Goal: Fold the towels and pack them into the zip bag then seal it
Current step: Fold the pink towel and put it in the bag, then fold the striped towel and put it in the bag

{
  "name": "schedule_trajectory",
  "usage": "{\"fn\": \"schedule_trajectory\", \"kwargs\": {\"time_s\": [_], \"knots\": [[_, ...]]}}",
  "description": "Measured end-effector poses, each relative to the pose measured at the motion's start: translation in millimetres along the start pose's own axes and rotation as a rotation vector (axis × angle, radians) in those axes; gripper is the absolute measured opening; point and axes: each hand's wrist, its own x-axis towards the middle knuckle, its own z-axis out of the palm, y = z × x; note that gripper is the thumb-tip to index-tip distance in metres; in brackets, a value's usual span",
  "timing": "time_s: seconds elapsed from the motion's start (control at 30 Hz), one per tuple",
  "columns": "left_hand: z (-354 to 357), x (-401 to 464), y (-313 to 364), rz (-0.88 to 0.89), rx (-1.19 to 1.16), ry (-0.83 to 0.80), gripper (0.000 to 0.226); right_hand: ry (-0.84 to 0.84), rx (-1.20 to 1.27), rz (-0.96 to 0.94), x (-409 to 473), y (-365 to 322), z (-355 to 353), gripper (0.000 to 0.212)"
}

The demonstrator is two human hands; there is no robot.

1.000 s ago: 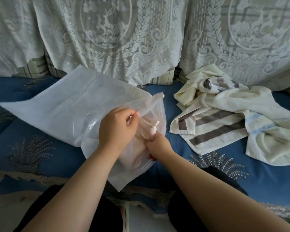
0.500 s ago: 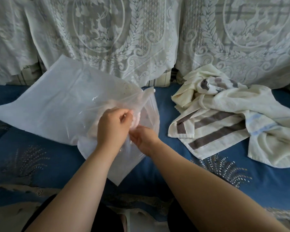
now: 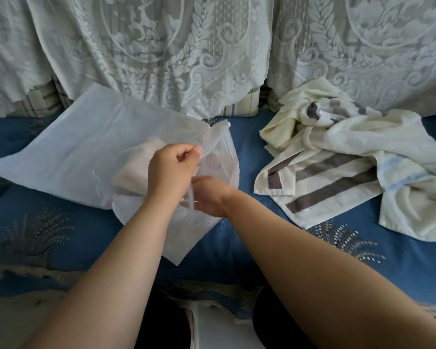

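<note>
While one zip bag (image 3: 81, 157) lies slanted across the blue sofa seat (image 3: 61, 235), both hands work at its open mouth near the middle of the view. One pale towel (image 3: 134, 170) shows dimly through the plastic, bunched inside the bag just left of the hands. Outside the bag lies a heap of towels (image 3: 350, 167) to the right, well apart from the bag: one with grey-brown stripes, one cream, and one with a light blue band can be made out, though whether the heap holds more I cannot tell. The left hand (image 3: 170, 172) is curled, its thumb and fingertips (image 3: 195, 149) pinching the upper edge of the bag's mouth and lifting it. The right hand (image 3: 210, 195) sits just below and right of it, at the lower lip of the mouth, with clear plastic passing between the two hands; its fingers are hidden behind the left hand, so whether they grip the lip I cannot tell. A round mark (image 3: 213, 161) shows on the bag's clear flap just right of the left fingertips. Two white lace covers (image 3: 161, 46) hang over the sofa back behind everything.
</note>
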Motion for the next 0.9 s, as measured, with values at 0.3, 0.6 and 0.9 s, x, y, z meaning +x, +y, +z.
{"fn": "schedule_trajectory", "kwargs": {"time_s": [0.3,0.6,0.9], "knots": [[8,18,-3,0.051,0.257,0.259,0.017,0.758,-1.203,0.125,-62,-27,-109,0.048],[38,-1,36,0.408,0.340,0.317,0.035,0.900,-1.396,0.061,-109,19,-169,0.041],[104,-36,60,0.040,0.040,-0.563,0.037,0.528,-0.805,-0.220,-177,-17,-136,0.021]]}}
